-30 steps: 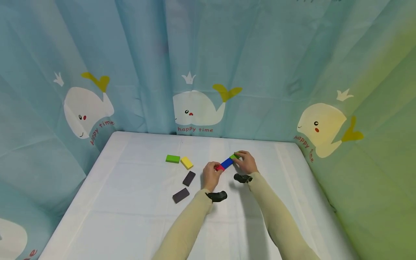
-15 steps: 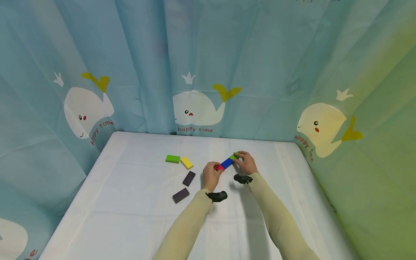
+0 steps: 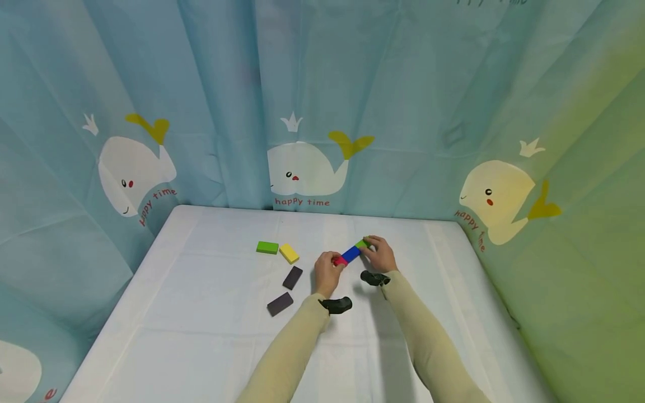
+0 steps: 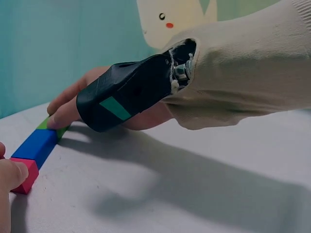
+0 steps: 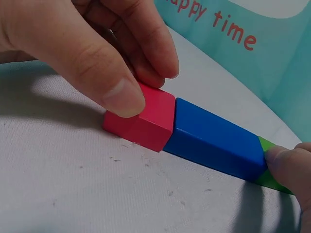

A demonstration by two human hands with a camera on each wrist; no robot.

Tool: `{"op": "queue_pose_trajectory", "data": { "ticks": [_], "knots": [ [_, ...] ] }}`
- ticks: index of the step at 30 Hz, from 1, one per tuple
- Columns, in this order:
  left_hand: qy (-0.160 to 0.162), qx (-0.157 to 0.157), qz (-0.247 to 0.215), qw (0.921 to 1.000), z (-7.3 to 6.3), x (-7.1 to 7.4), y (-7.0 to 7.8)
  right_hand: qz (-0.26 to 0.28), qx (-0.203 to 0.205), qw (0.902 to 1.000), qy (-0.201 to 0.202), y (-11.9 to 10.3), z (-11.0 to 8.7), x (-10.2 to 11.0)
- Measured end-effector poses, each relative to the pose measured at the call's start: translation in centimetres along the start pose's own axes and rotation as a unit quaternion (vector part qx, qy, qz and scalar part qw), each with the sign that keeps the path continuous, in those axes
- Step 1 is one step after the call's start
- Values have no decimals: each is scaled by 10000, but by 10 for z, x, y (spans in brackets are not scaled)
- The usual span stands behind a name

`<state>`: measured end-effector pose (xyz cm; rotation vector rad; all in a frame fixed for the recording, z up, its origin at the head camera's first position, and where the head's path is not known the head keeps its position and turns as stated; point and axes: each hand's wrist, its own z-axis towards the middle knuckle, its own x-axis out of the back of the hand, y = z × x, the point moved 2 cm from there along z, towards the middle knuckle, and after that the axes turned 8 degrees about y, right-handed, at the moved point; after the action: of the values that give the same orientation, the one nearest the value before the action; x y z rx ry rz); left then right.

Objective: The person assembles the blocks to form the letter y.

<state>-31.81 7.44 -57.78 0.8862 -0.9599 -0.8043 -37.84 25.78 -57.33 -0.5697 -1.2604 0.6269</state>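
1. We are looking down on a white-covered bench (image 3: 201, 313), with two bare hands meeting at a short row of blocks close to its far edge, a little right of that edge's middle.
2. The left hand (image 3: 328, 274) is pinching the red block (image 5: 150, 128) between thumb and fingers.
3. The right hand (image 3: 381, 254) is grasping the green end block (image 5: 269, 179), its fingers partly hiding it.
4. Between them the blue block (image 5: 214, 138) is lying, touching red at one end and green at the other. We are seeing the row slanting, its green end pointing toward the far right corner.
5. Left of the row, four more are lying apart: a loose green block (image 3: 267, 247) nearest the far edge, a yellow block (image 3: 289, 253) just beside it, then an upper dark block (image 3: 293, 277) and a lower dark block (image 3: 280, 304) farther from that edge.
6. Pale sleeves (image 3: 289, 347) are covering both forearms, black devices (image 3: 336, 305) sitting at the wrists.
7. Beyond the far edge a whale-printed curtain (image 3: 317, 67) is hanging.
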Motion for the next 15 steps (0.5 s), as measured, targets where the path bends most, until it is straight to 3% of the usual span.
{"op": "queue_pose_trajectory", "data": {
  "ticks": [15],
  "knots": [
    [55,-187,-34,9998,0,0,0,168,-31,9994,286,-3,-8,-2]
  ]
}}
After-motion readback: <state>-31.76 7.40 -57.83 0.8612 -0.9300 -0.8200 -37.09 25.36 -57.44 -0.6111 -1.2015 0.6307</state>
